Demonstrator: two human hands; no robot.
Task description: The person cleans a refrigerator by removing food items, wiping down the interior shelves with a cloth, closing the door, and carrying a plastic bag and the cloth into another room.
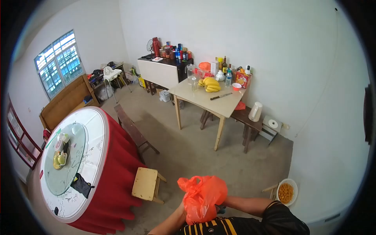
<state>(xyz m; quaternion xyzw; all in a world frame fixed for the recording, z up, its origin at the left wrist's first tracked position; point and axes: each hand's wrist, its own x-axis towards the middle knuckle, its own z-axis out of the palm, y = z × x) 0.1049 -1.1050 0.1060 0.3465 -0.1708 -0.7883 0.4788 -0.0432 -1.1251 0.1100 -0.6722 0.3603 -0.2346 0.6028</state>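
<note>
An orange-red plastic bag (203, 197) is held up close in front of my body, its top crumpled and its contents hidden. My left hand (181, 211) is against the bag's left side, closed on it, with most fingers behind the plastic. On the other side, my right hand (223, 202) grips the bag too and is largely covered by it. Something dark greenish (221, 209) shows just below the right hand; I cannot make out what it is.
A round table (96, 131) with a red cloth stands left, a small wooden stool (145, 184) beside it. Ahead, a square table (188, 92) holds bananas (210, 84), a knife (221, 96) and bottles. A kettle (255, 111) stands on a bench. Right, a white bowl (293, 187) contains orange-yellow pieces.
</note>
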